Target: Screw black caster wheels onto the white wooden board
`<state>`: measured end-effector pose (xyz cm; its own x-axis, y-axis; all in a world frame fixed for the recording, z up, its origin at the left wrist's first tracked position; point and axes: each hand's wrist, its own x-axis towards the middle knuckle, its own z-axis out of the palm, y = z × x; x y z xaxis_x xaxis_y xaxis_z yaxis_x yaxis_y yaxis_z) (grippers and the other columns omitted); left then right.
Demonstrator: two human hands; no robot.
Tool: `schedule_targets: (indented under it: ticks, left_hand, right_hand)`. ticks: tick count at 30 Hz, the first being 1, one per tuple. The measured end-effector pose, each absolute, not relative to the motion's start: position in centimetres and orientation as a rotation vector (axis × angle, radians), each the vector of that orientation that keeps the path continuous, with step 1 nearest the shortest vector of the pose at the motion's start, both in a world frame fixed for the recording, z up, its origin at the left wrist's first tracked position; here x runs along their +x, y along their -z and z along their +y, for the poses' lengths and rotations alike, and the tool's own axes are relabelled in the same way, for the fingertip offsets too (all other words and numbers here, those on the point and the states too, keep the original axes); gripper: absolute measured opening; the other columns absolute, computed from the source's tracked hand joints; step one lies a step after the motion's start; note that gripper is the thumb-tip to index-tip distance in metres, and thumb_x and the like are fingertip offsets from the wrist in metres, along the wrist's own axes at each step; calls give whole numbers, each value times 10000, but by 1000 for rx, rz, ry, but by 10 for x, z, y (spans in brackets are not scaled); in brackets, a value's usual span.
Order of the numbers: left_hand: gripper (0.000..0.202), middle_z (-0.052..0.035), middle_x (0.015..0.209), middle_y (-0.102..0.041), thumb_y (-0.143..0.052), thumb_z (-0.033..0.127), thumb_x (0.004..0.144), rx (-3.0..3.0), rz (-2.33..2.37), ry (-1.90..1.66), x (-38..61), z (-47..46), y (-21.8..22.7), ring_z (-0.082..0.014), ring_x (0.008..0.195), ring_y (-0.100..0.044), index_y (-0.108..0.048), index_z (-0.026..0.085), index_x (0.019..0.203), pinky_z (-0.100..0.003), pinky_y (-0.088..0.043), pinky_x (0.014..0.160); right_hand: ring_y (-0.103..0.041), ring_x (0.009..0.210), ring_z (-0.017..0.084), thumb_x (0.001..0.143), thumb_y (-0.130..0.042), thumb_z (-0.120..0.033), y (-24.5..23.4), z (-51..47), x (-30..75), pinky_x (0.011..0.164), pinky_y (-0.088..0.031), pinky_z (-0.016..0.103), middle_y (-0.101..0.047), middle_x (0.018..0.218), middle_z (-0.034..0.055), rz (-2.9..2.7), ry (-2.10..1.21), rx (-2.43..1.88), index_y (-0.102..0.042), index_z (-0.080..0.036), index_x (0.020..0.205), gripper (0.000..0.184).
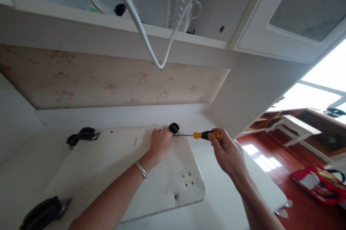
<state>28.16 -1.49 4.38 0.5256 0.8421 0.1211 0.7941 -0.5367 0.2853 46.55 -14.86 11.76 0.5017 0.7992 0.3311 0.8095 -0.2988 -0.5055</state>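
My right hand (226, 150) grips a yellow-and-black screwdriver (204, 135), held level with its thin shaft pointing left. The shaft's tip reaches the base of a small black caster wheel (173, 127) at the far edge of a white board (151, 172). Against that same caster are the curled fingers of my left hand (161, 142), which partly hide its mounting. Two other black casters, a far-left one (85, 133) and a near-left one (43, 213), are fixed to the board. Several small screw holes (188, 180) mark its right corner.
The board lies on a white desktop (216, 201). Overhead, a shelf (113, 30) carries a clear plastic bottle (181, 1), and a white cable (151, 51) hangs down in a loop. To the right, a red bag (310, 183) and a white bench (298, 127) stand on the wooden floor.
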Motion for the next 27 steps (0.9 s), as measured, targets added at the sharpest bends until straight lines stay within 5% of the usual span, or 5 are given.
schedule_targets:
  ticks: [6,12,20,27]
  left_hand:
    - [266,-67,1059,-744,-534,132,864,2576,1344,-307,284,-15,-43,-231,1001,-660,-755,246,958,-407,-405,919]
    - [221,-61,1058,-709,-578,341,936,2570,1329,-264,286,-16,-40,-223,1021,-635,-690,160,995,-472,-424,980]
    - [323,-97,1112,-722,-498,80,866,2569,1348,-310,288,-18,-43,-251,1037,-646,-739,228,1023,-430,-399,932]
    - [215,-68,1098,-695,-572,322,941,2590,1321,-254,288,-16,-41,-226,1034,-633,-678,158,1031,-473,-443,971]
  right_hand:
    - [-593,660,218,907,-425,-540,-125,-141,463,597,-352,299,-696,779,15,-1370,80,-2131,-594,-275,1044,343]
    - [-564,594,204,902,-438,-527,-128,-143,463,566,-337,286,-657,681,3,-1367,139,-2153,-608,-269,1010,327]
    - [-574,621,207,909,-417,-531,-131,-141,461,582,-341,288,-648,683,12,-1369,180,-2152,-618,-258,1027,358]
    - [-547,602,197,910,-424,-501,-129,-134,460,573,-322,275,-625,648,2,-1408,166,-2186,-616,-257,1019,329]
